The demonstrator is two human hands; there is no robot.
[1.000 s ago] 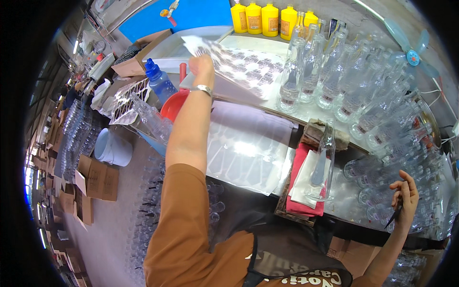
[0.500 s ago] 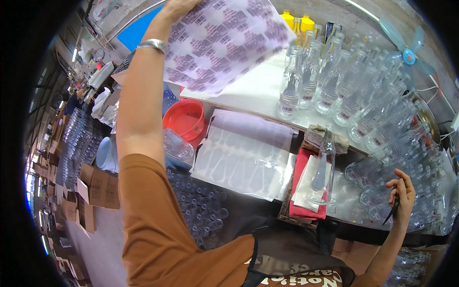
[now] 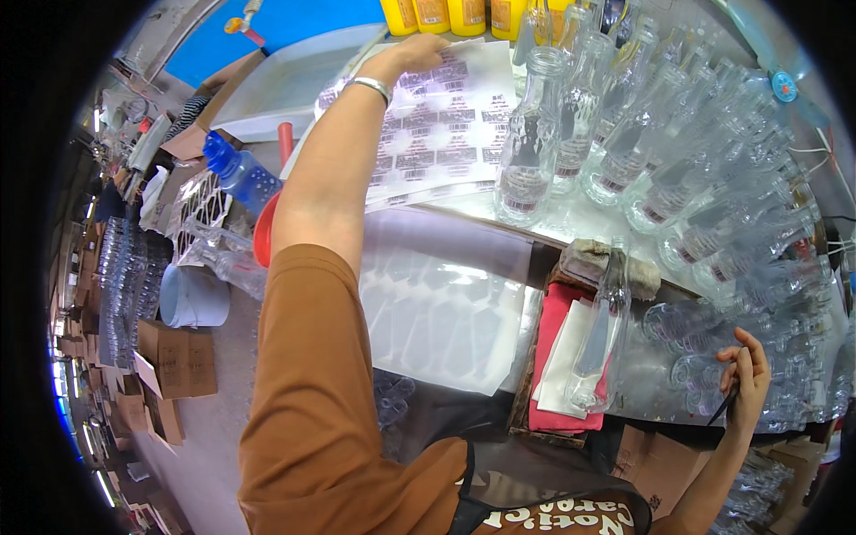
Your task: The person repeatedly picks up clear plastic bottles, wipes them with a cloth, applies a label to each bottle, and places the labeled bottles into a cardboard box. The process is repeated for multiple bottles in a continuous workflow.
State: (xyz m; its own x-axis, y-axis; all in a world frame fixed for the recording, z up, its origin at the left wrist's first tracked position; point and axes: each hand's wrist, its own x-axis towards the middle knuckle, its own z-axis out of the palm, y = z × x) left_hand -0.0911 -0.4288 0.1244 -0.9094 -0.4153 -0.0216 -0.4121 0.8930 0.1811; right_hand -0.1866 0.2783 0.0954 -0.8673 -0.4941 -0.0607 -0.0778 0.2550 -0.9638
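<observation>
My left hand [image 3: 417, 55] is closed at the far edge of a printed label sheet [image 3: 446, 129], which lies over the white worktop with another sheet under it. At the right, my right hand [image 3: 749, 373] grips a slim dark pointed tool [image 3: 724, 407], its tip down; its exact kind cannot be told. Nearer me, a translucent sheet [image 3: 437, 312] with pale shapes lies below the printed one. One clear glass bottle [image 3: 602, 343] rests on white folded cloth or paper [image 3: 555, 374] over a red cloth [image 3: 551, 321].
Many labelled glass bottles [image 3: 526, 143] stand at the right. A grey rag [image 3: 615, 267] sits above the lying bottle. Yellow containers [image 3: 467, 16] line the back. Left are a red basin [image 3: 265, 234], a blue bottle [image 3: 241, 174], a pale bucket [image 3: 192, 296] and cardboard boxes [image 3: 178, 357].
The printed sheet, raised and blurred before, has come down onto the worktop with my left hand. My view has shifted. My right hand keeps its place and its tool.
</observation>
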